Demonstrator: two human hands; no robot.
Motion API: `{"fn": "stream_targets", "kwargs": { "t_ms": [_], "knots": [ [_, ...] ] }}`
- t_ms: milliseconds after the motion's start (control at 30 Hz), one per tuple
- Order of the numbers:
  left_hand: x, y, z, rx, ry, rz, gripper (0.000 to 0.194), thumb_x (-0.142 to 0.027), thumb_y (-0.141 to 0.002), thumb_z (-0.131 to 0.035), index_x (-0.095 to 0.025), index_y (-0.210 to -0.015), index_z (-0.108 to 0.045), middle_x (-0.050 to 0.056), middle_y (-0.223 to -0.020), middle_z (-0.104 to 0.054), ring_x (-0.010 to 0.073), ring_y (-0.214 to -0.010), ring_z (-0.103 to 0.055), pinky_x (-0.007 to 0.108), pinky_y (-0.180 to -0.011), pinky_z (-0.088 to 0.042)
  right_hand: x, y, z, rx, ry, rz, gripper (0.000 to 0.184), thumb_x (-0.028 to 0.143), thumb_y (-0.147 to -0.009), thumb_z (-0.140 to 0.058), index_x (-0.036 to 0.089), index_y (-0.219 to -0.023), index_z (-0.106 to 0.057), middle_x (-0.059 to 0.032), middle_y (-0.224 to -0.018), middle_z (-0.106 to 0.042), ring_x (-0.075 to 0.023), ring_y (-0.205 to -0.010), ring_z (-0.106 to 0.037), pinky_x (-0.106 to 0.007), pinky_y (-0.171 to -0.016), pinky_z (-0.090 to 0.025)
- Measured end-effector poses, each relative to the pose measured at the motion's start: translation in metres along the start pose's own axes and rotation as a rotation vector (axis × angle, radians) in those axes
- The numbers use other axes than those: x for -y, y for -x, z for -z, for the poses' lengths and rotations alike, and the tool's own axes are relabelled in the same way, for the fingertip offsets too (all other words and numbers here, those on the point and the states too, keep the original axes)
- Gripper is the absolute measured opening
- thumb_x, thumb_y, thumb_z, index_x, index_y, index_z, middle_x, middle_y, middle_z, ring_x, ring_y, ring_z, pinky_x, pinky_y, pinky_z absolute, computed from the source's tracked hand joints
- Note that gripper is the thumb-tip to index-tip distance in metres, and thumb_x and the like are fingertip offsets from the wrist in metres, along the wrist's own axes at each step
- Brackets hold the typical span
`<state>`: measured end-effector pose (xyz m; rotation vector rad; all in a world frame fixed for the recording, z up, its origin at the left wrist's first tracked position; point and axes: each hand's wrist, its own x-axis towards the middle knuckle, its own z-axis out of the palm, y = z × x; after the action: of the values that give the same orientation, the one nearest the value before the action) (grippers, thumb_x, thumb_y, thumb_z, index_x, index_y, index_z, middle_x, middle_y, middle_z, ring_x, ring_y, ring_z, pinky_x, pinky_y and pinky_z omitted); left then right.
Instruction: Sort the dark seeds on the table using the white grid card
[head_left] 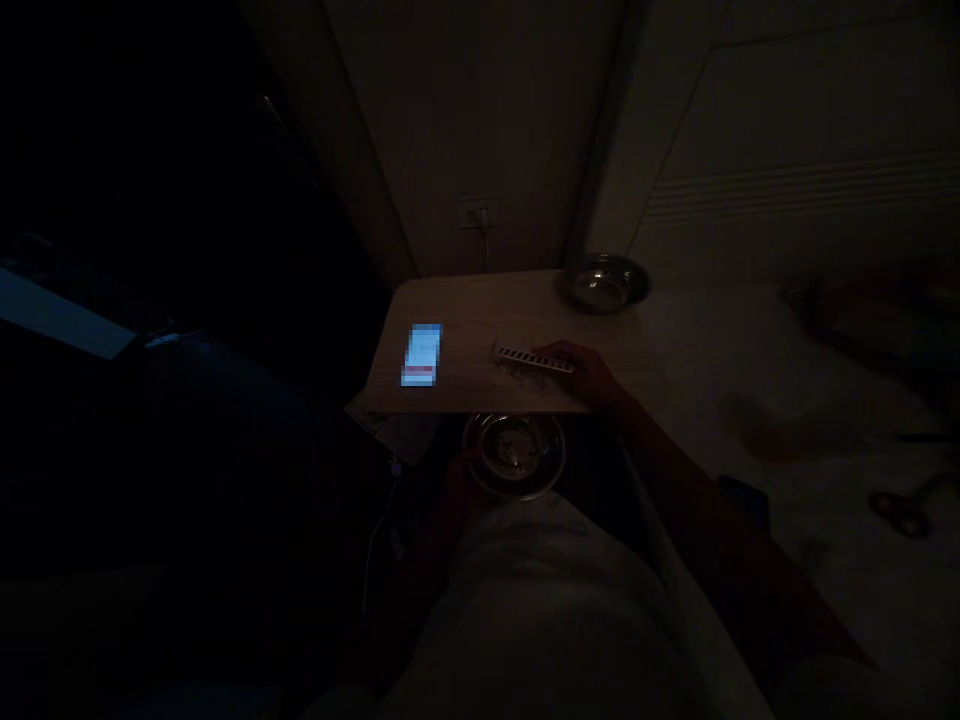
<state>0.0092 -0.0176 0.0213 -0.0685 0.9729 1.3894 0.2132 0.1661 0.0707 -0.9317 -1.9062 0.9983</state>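
Observation:
In the dim head view my right hand (579, 362) is closed around one end of a narrow white strip with a row of dark slots (531, 358); its exact kind is unclear. The strip is held at the wooden table (465, 300), and small dark bits (529, 378) lie scattered just below it. My left hand (466, 478) grips the left rim of a round metal bowl (556, 460), which is under the table's near edge, close to my body. Some small pieces, too dark to name, show inside the bowl. Most of the left fingers are lost in shadow.
A lit phone (422, 355) lies on the table's left side. Another metal bowl (606, 284) stands at the far right corner. Behind is a wall socket (478, 212) with a plugged cable. Scissors (900, 513) rest on the pale surface at right.

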Motion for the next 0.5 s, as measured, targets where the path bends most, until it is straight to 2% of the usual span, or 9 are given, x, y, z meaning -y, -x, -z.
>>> {"fn": "stream_targets", "kwargs": {
  "t_ms": [200,300,367,433,500],
  "knots": [
    [0.001,-0.015,0.001,-0.008,-0.013,0.157,0.014,-0.017,-0.068,-0.060,-0.016,-0.081,-0.064,0.007,-0.077,-0.069,0.0264,-0.089,-0.063,0.039,-0.083,-0.047,0.005,0.006,-0.003,0.020,-0.011,-0.002,0.022,0.023,-0.074,-0.060,0.022,-0.095,-0.064,-0.0044,-0.109,-0.066,-0.0198,-0.104,-0.061,-0.039,-0.094,-0.044],
    [0.003,-0.014,0.001,0.009,0.003,0.143,0.016,-0.017,-0.071,-0.060,-0.016,-0.086,-0.065,0.007,-0.085,-0.068,0.0245,-0.092,-0.062,0.037,-0.083,-0.047,0.007,0.008,-0.002,0.025,-0.025,0.012,0.023,0.024,-0.073,-0.062,0.021,-0.095,-0.064,-0.0052,-0.109,-0.066,-0.0200,-0.104,-0.061,-0.038,-0.093,-0.045],
    [0.004,-0.012,0.002,-0.006,0.008,0.144,0.017,-0.023,-0.076,-0.058,-0.016,-0.090,-0.064,0.008,-0.093,-0.067,0.0239,-0.093,-0.061,0.038,-0.082,-0.047,0.008,0.010,-0.001,0.023,-0.015,0.006,0.023,0.025,-0.073,-0.061,0.022,-0.096,-0.064,-0.0054,-0.110,-0.066,-0.0203,-0.104,-0.061,-0.038,-0.092,-0.045],
    [0.003,-0.011,0.004,-0.021,0.009,0.131,0.027,-0.032,-0.083,-0.054,-0.015,-0.103,-0.060,0.008,-0.106,-0.062,0.0210,-0.095,-0.059,0.040,-0.083,-0.047,0.008,0.010,-0.001,0.039,0.000,-0.002,0.025,0.024,-0.074,-0.060,0.022,-0.098,-0.064,-0.0056,-0.110,-0.066,-0.0205,-0.104,-0.060,-0.039,-0.093,-0.044],
    [0.003,-0.011,0.005,-0.037,0.005,0.122,0.026,-0.030,-0.082,-0.056,-0.016,-0.103,-0.060,0.008,-0.104,-0.063,0.0204,-0.096,-0.059,0.039,-0.085,-0.046,0.009,0.010,-0.001,0.032,-0.011,-0.003,0.025,0.025,-0.073,-0.061,0.022,-0.097,-0.064,-0.0056,-0.110,-0.066,-0.0208,-0.104,-0.060,-0.039,-0.093,-0.044]
  ]
}}
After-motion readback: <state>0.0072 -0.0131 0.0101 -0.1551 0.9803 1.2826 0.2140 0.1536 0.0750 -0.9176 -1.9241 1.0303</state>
